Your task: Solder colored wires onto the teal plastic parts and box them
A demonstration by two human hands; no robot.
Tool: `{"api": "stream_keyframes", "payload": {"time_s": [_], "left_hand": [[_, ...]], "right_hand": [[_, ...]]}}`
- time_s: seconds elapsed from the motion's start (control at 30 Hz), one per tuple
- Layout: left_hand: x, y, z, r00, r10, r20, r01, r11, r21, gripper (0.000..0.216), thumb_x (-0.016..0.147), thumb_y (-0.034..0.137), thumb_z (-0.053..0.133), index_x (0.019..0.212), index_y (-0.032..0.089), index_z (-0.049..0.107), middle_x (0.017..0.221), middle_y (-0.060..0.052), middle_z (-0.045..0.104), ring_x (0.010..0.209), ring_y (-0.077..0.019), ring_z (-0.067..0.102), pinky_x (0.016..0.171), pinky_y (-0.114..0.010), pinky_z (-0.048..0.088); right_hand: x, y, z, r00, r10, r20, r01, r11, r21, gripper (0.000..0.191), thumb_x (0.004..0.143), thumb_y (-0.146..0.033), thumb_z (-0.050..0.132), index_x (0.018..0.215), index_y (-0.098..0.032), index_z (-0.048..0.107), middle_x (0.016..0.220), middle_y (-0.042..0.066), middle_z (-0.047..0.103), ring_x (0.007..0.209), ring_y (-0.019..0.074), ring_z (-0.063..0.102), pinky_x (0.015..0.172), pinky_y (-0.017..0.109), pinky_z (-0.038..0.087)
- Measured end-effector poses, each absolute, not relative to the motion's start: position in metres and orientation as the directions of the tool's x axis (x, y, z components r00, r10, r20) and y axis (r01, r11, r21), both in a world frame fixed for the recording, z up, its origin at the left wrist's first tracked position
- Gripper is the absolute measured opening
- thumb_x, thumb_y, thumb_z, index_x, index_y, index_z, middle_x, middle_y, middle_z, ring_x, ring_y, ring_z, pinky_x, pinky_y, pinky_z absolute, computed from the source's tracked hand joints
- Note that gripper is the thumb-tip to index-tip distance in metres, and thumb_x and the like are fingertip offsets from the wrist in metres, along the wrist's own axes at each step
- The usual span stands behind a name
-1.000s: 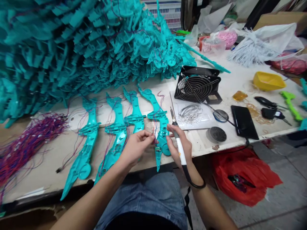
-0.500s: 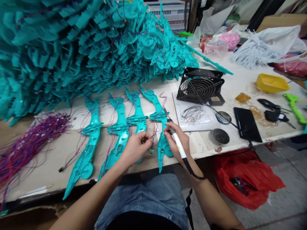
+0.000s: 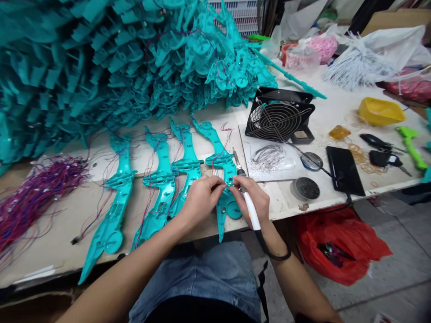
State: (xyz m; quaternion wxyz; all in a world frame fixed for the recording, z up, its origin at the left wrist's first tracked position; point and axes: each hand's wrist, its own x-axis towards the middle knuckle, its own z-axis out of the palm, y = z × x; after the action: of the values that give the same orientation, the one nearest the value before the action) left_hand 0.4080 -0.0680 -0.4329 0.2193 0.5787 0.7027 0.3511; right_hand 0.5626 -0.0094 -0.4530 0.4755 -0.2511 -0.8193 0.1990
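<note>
Several teal plastic toy shells lie in a row on the table, each trailing thin red and purple wires. Both hands meet over the rightmost shell (image 3: pixel 225 177). My left hand (image 3: pixel 202 197) pinches something small against that shell with its fingertips; the item itself is hidden. My right hand (image 3: pixel 252 199) holds a white-handled soldering iron (image 3: pixel 245 193), tip pointing up and away, black cord looping under my wrist, and its fingers also touch the shell. The neighbouring shell (image 3: pixel 183 166) lies just left of my left hand.
A huge heap of teal shells (image 3: pixel 117 63) fills the back left. A bundle of red and purple wires (image 3: pixel 30 197) lies at the left. A black fan (image 3: pixel 278 119), solder coil (image 3: pixel 267 157), round tin (image 3: pixel 305 188), black phone (image 3: pixel 344 170), yellow tray (image 3: pixel 380 111) sit right. A red bag (image 3: pixel 336 251) is below.
My left hand has moved right from beside the shell onto it, meeting the right hand. The dangling small part seen half a second ago is now covered by the fingers.
</note>
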Motion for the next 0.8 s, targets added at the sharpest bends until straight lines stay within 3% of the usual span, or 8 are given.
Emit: {"api": "stream_keyframes", "payload": {"time_s": [0.13, 0.33, 0.8], "left_hand": [[0.407, -0.057, -0.441, -0.321, 0.947, -0.007, 0.541, 0.189, 0.820, 0.013, 0.085, 0.023, 0.055, 0.084, 0.019, 0.067, 0.071, 0.000, 0.068, 0.065, -0.0146, 0.059, 0.065, -0.026, 0.042], [0.415, -0.044, -0.441, -0.340, 0.940, -0.009, 0.615, 0.229, 0.755, 0.013, 0.082, 0.024, 0.055, 0.075, 0.018, 0.065, 0.061, 0.002, 0.061, 0.058, -0.0132, 0.053, 0.057, -0.025, 0.035], [0.416, -0.037, -0.439, -0.319, 0.948, -0.024, 0.671, 0.243, 0.701, 0.011, 0.079, 0.019, 0.055, 0.071, 0.018, 0.062, 0.064, 0.000, 0.063, 0.060, -0.0141, 0.055, 0.059, -0.025, 0.035]], "right_hand": [[0.585, -0.012, -0.453, -0.310, 0.656, 0.688, 0.206, 0.753, -0.626, 0.035, 0.093, -0.032, 0.053, 0.124, -0.019, 0.061, 0.090, 0.008, 0.067, 0.078, 0.0187, 0.064, 0.072, 0.034, 0.054], [0.603, -0.026, -0.455, -0.196, 0.731, 0.653, 0.222, 0.682, -0.697, 0.019, 0.084, -0.011, 0.061, 0.098, -0.020, 0.070, 0.086, 0.004, 0.070, 0.080, 0.0174, 0.066, 0.073, 0.032, 0.054], [0.597, -0.024, -0.455, -0.272, 0.740, 0.615, 0.203, 0.668, -0.716, 0.015, 0.086, -0.013, 0.058, 0.094, -0.019, 0.070, 0.082, 0.006, 0.070, 0.076, 0.0184, 0.067, 0.068, 0.033, 0.056]]}}
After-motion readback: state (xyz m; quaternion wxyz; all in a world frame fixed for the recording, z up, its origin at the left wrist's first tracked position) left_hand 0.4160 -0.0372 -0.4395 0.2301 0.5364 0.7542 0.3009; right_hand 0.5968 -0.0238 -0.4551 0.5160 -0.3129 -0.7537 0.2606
